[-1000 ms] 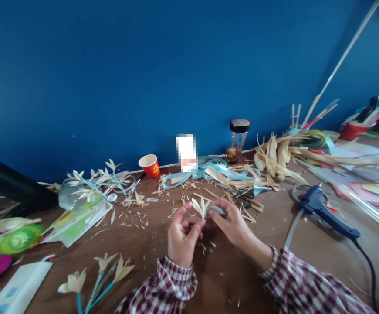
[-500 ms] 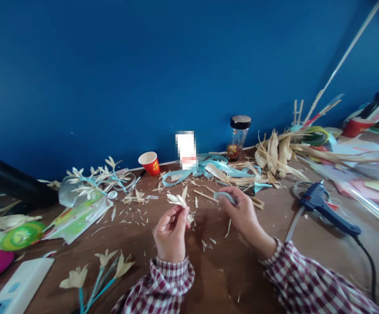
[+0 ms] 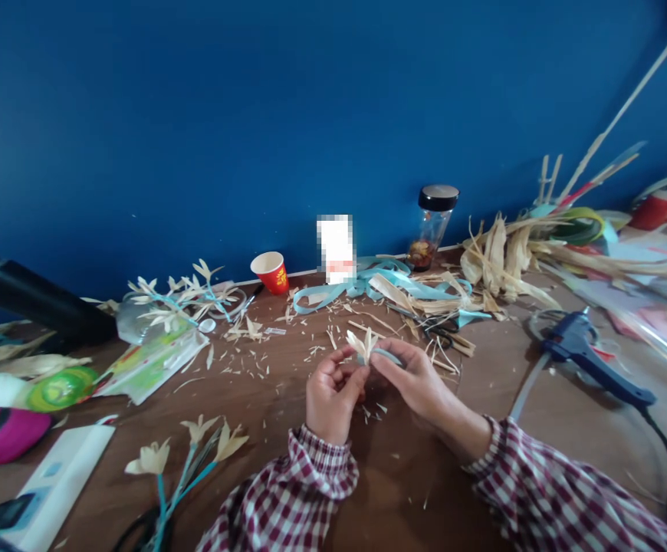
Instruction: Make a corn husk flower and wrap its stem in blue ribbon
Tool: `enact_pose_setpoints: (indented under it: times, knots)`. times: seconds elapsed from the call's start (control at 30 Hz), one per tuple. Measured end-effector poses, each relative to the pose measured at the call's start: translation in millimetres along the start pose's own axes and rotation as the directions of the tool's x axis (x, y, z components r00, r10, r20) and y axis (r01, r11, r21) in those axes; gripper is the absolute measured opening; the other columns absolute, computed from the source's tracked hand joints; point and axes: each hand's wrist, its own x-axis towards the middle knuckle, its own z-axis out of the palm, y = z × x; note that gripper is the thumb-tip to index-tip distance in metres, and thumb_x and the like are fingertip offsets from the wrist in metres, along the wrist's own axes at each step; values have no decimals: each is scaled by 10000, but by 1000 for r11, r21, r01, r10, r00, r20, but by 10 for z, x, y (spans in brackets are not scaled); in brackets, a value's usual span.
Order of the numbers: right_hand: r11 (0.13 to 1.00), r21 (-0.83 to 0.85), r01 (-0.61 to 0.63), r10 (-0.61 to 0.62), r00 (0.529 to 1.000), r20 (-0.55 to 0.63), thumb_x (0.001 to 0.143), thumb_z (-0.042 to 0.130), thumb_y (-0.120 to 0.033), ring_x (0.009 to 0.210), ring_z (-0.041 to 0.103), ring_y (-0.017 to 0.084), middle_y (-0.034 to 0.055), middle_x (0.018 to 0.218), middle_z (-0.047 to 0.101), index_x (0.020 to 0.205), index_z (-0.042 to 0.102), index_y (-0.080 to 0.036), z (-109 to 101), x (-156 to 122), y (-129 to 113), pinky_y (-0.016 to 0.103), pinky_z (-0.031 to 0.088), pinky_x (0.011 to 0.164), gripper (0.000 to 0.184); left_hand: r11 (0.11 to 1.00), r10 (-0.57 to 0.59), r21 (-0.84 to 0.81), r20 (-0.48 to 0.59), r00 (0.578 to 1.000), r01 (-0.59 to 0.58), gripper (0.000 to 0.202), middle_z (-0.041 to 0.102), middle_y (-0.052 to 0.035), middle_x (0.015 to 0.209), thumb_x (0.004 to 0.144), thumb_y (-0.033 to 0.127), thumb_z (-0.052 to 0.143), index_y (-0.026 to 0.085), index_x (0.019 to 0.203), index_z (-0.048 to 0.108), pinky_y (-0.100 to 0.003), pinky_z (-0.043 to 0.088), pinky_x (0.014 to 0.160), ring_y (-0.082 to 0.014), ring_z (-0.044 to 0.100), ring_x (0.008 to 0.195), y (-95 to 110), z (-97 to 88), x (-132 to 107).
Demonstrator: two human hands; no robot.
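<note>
My left hand (image 3: 333,395) pinches the base of a small cream flower (image 3: 363,342), its pointed petals spread upward and looking like dried corn husk. Close against it, my right hand (image 3: 422,385) is closed on a pale blue roll of tape (image 3: 388,356), mostly covered by the fingers. The tape meets the flower's base; whether it is stuck there I cannot tell. Pale husk scraps (image 3: 253,360) lie scattered on the brown table around both hands. Finished-looking flowers (image 3: 152,458) on blue stems stand at the lower left.
A blue glue gun (image 3: 592,356) with its cord lies at right. Behind my hands are scissors (image 3: 441,334), blue ribbon (image 3: 316,300), a husk bundle (image 3: 497,261), a lidded glass jar (image 3: 430,230) and a red paper cup (image 3: 271,273). A power strip (image 3: 60,475) lies at left.
My right hand has brought the tape roll left to the flower, and the two hands now meet. The view has shifted slightly, uncovering the scissors.
</note>
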Motion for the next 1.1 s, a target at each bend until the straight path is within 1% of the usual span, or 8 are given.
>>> enact_pose_setpoints:
  times: [0.2,0.37,0.57,0.8,0.9,0.93,1.03,1.1]
  knots:
    - [1000,2,13,-13,1000,27,784,606,-359,492,388,73,-51,569,477,771,567,-165,2,-6,-8,191,300,463,198,1000,-19,-10,-22,1000,19,306,657,3,597,609,279,769,125,858,678,-173,435,425,-65,517,453,-93,-26,20]
    - [999,-34,29,-28,999,23,796,586,-327,505,392,79,-48,576,471,773,567,-163,0,5,15,195,310,469,167,999,-15,-32,-20,1000,14,287,640,17,564,608,279,771,133,841,690,-164,429,418,-57,506,447,-123,-30,36]
    - [988,-124,92,-89,996,28,801,571,-284,537,409,90,-38,601,488,769,573,-162,-8,4,2,195,324,478,126,999,-42,-32,-45,998,41,289,646,8,575,594,294,778,134,821,698,-165,433,418,-62,514,455,-149,-38,48]
    - [986,-133,98,-94,995,36,800,570,-291,532,413,89,-39,598,493,765,569,-161,7,-3,-37,192,333,479,135,999,-43,-10,-66,997,42,277,647,7,573,608,316,765,141,817,712,-167,427,421,-58,505,443,-167,-41,41]
    - [976,-181,119,-115,993,31,787,589,-285,552,421,91,-34,615,499,737,566,-160,6,-4,-41,193,346,496,137,1000,-29,7,-75,997,30,267,624,16,538,616,320,756,144,811,713,-174,427,414,-61,500,424,-183,-42,33]
    - [972,-196,127,-124,992,29,785,593,-285,562,428,93,-31,624,505,731,566,-160,4,-3,-39,195,355,508,139,1000,-15,12,-82,997,16,257,633,11,567,615,317,755,145,801,713,-178,430,411,-60,500,421,-188,-43,31]
    - [966,-223,127,-123,992,34,790,589,-296,582,444,102,-22,640,518,745,572,-157,-1,3,-29,203,370,531,147,999,41,30,-97,994,-38,221,680,-27,772,604,303,757,149,754,704,-190,441,410,-57,519,442,-187,-42,33]
    - [967,-230,106,-101,994,34,796,582,-307,577,443,104,-22,635,517,759,573,-155,-1,7,-25,206,368,527,157,998,43,50,-97,994,-39,211,676,-21,726,606,295,754,145,744,700,-188,434,410,-60,515,436,-172,-38,36]
